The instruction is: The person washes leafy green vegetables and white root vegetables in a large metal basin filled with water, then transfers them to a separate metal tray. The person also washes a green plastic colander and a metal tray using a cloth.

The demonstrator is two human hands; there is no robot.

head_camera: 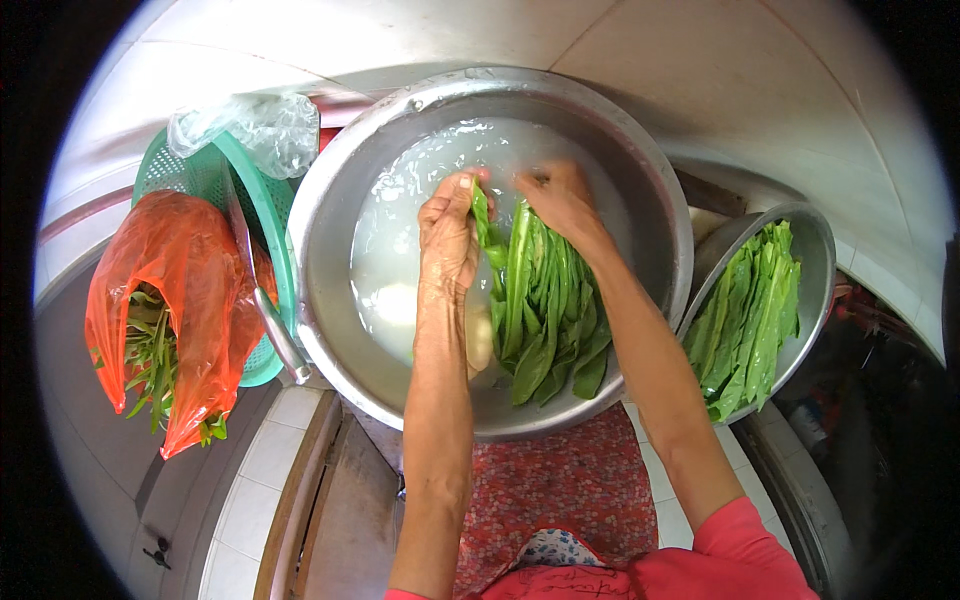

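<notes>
A wide metal basin [487, 431] of cloudy water lies before me. Over its water, my left hand [450, 225] pinches a single green leaf [480, 210] between thumb and fingers. My right hand [559, 195], blurred at the fingers, is closed at the gathered stem end of a bunch of long leafy greens [540, 315]; its grip is partly hidden. The leaves spread from there towards the basin's near wall. A pale rounded object [478, 337] shows beside my left wrist, partly covered.
On the right, a metal bowl [814, 352] holds more long leaves [750, 322]. At left, a green plastic basket [262, 202] carries a red plastic bag [180, 247] of greens, a knife [277, 334] and a clear plastic bag [277, 135]. A tiled wall [450, 34] rises behind.
</notes>
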